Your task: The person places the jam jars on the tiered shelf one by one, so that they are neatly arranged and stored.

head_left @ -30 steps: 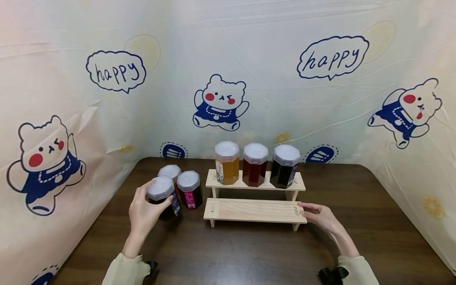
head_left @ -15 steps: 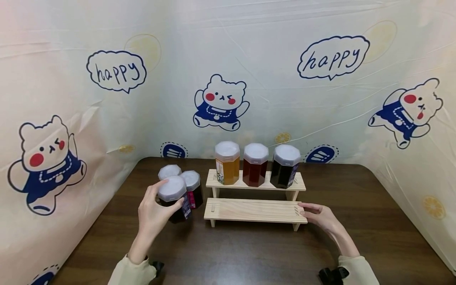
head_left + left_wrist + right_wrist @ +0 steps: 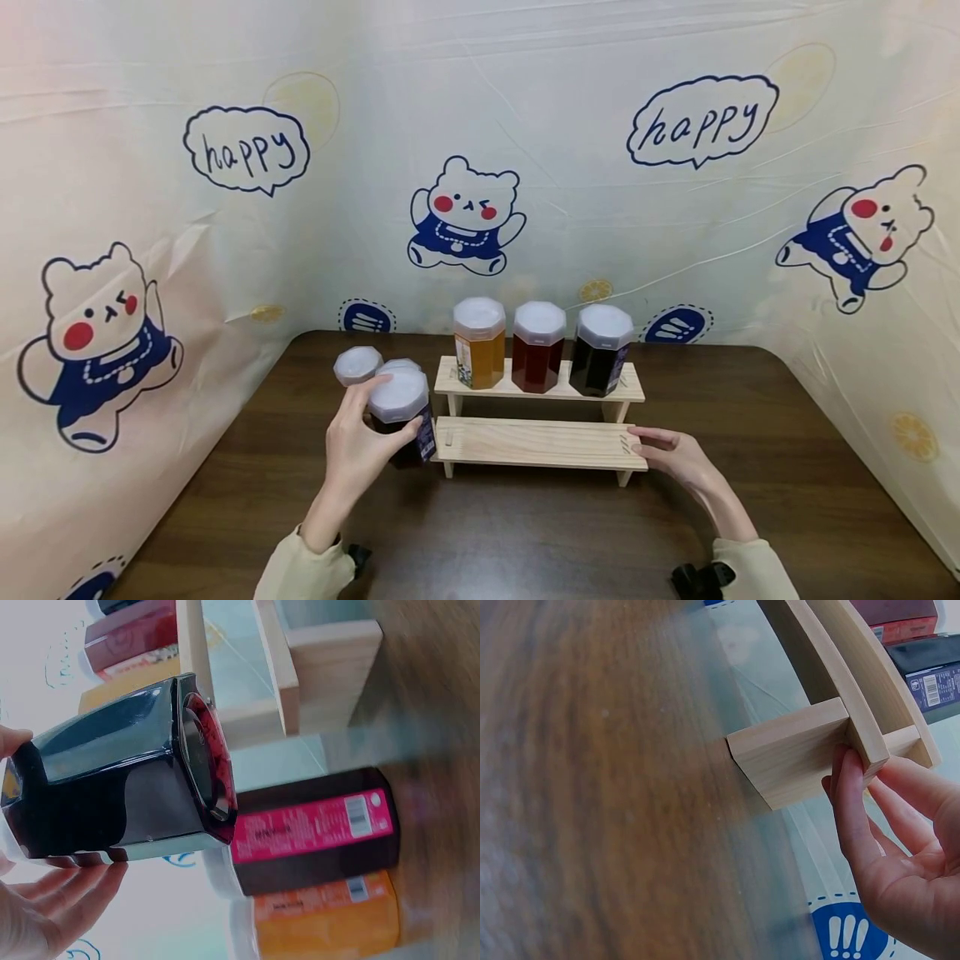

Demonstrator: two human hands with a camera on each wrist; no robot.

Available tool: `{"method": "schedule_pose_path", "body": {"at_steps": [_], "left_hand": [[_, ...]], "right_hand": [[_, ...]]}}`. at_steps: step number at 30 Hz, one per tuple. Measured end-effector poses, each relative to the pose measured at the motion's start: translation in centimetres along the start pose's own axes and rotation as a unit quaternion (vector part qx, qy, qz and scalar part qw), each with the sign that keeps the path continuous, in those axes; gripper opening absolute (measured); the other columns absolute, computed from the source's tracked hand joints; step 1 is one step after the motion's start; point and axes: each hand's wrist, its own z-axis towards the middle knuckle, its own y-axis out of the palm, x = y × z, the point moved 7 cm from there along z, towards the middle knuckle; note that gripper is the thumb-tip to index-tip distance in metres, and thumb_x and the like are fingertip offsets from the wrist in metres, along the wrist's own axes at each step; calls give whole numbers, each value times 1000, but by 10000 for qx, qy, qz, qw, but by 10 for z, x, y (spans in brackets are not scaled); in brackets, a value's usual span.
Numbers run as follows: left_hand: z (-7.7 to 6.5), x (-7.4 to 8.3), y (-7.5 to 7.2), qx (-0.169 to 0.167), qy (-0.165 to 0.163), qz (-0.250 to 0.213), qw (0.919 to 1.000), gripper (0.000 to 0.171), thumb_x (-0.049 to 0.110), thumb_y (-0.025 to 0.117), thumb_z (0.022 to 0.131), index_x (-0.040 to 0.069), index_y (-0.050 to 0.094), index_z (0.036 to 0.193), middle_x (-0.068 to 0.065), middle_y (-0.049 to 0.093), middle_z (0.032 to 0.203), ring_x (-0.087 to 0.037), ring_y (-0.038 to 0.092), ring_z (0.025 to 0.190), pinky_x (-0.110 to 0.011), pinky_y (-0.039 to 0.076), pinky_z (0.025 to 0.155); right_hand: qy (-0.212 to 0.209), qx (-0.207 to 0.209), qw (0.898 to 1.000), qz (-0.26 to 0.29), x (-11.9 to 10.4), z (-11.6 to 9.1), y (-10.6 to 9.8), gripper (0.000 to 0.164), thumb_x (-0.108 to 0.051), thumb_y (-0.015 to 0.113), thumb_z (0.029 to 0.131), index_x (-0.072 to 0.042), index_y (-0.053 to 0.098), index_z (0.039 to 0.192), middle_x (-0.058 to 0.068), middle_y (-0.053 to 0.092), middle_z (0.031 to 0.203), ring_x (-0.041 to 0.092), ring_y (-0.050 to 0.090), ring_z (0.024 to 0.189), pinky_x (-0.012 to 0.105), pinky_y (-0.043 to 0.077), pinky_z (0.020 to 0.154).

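My left hand (image 3: 354,446) grips a dark octagonal jar (image 3: 399,398) with a whitish lid and a purple label. It is held off the table, left of the wooden two-step rack (image 3: 532,440). In the left wrist view the dark jar (image 3: 120,769) shows its base, fingers and thumb around the lid end. My right hand (image 3: 682,460) pinches the right end of the lower step; the right wrist view shows thumb and fingers on that board end (image 3: 866,742). A jar with a pink label (image 3: 315,829) stands behind the held one, mostly hidden in the head view.
On the upper step stand an amber jar (image 3: 480,343), a dark red jar (image 3: 537,348) and a black jar (image 3: 600,350). An orange jar (image 3: 326,915) stands at the left beside the pink-labelled one. A printed cloth (image 3: 570,217) hangs behind the brown table (image 3: 525,542).
My left hand has carried the dark jar rightward from beside the other jars to near the rack's left end, covering more of the pink-labelled jar. My right hand has stayed put.
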Motion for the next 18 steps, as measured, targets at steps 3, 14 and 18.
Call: {"method": "schedule_pose_path", "body": {"at_steps": [3,14,18], "left_hand": [[0,6,6,-98,-8,-46,9999,61,18,83,52,12,57,107,-7,55,95,-14,49,71,-28,40,57],[0,23,26,-409,-91,-342,9985,60,21,82,56,13,56,110,-9,56,102,-19,51,78,-31,43,59],[-1,29,34,-506,-52,-457,9977,60,21,82,57,13,56,110,-9,56,102,-21,53,81,-35,45,62]], "right_hand": [[23,-5,10000,-8,1,1,0,51,-14,66,78,9,49,120,24,49,120,7,59,86,26,49,73],[65,15,9999,-146,0,0,0,52,-17,66,79,8,49,121,25,48,122,8,59,87,26,49,74],[71,21,9999,-126,1,0,0,52,-17,66,79,9,49,121,25,48,121,8,59,87,26,49,74]]}}
